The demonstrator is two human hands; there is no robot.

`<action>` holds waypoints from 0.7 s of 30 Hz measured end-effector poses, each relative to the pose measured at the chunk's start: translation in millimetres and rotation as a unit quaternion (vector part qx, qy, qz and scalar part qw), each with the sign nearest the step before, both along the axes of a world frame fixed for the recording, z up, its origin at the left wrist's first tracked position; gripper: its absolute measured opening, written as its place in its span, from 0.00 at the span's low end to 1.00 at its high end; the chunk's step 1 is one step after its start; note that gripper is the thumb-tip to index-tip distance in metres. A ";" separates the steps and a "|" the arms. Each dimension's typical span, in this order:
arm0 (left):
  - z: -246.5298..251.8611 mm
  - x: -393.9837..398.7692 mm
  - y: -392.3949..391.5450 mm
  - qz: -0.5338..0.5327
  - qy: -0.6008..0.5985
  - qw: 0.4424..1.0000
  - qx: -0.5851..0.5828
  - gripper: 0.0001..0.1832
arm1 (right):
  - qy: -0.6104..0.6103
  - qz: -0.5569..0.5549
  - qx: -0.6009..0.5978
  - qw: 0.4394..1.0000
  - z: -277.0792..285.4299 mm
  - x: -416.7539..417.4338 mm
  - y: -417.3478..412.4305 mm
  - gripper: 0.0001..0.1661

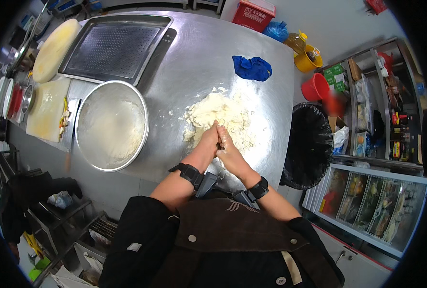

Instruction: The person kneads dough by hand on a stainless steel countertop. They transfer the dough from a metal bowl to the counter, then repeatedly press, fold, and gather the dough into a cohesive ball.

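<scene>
A heap of shaggy, pale dough (pixel 217 106) lies on the stainless steel table (pixel 192 46), with loose crumbs scattered around it. My left hand (pixel 210 138) and my right hand (pixel 229 145) meet at the near side of the heap, pressed against each other. Bits of dough stick to the right hand's fingers. Whether anything sits between the palms is hidden. To the left stands a large metal bowl (pixel 109 126), dusted inside with flour and holding some near its lower right wall.
A perforated metal tray (pixel 118 50) lies behind the bowl. Left of the bowl are a cleaver (pixel 71 126) and a cutting board (pixel 46 108) with chopped pieces. A crumpled blue cloth (pixel 252 68) lies beyond the dough. A black-lined bin (pixel 307 144) stands off the table's right edge.
</scene>
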State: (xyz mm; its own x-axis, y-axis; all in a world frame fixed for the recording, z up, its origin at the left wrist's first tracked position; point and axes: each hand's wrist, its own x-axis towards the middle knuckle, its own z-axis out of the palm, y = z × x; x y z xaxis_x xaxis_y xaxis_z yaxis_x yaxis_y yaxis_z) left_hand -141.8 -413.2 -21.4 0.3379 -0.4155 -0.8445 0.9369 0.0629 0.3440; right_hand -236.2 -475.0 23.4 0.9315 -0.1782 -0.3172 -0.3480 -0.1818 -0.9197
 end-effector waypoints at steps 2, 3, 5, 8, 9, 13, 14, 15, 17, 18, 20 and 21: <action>-11.5 4.0 3.4 -0.035 0.010 0.998 -0.054 0.25 | 0.056 -0.109 0.221 0.968 8.0 9.0 -6.0 0.42; 1.6 1.9 2.0 -0.073 -0.029 0.997 -0.011 0.22 | -0.005 -0.150 0.238 0.960 6.0 4.8 -8.6 0.40; 16.4 -5.6 -1.5 -0.068 -0.046 0.996 -0.041 0.19 | -0.071 -0.216 0.275 0.934 15.1 7.9 -15.8 0.39; -5.8 0.4 8.1 -0.094 -0.117 0.984 -0.092 0.16 | -0.059 -0.252 0.386 0.885 30.2 16.2 -34.9 0.41; -1.3 -3.2 4.9 -0.080 -0.108 0.986 -0.100 0.16 | -0.057 -0.256 0.418 0.870 18.5 10.1 -46.5 0.42; 4.5 0.4 14.1 -0.086 -0.117 0.982 -0.122 0.18 | -0.052 -0.237 0.529 0.814 17.0 7.2 -45.8 0.48; 2.2 -0.2 17.5 -0.123 -0.131 0.977 -0.117 0.19 | -0.035 -0.226 0.525 0.820 19.9 8.0 -41.7 0.51; 5.7 -0.1 20.9 -0.165 -0.144 0.969 -0.110 0.20 | -0.027 -0.189 0.498 0.846 17.9 6.3 -43.8 0.51; 12.2 -0.8 22.2 -0.186 -0.144 0.964 -0.122 0.25 | -0.014 -0.115 0.439 0.891 10.9 1.3 -54.1 0.52; 18.7 -3.8 22.3 -0.192 -0.149 0.963 -0.118 0.25 | 0.003 -0.109 0.401 0.909 12.9 5.7 -56.3 0.52; 32.8 -8.9 22.0 -0.199 -0.167 0.958 -0.120 0.24 | 0.030 -0.094 0.373 0.922 20.2 11.2 -63.4 0.52; 33.3 -12.0 21.6 -0.193 -0.183 0.957 -0.117 0.24 | 0.042 -0.084 0.359 0.928 22.3 14.0 -66.5 0.52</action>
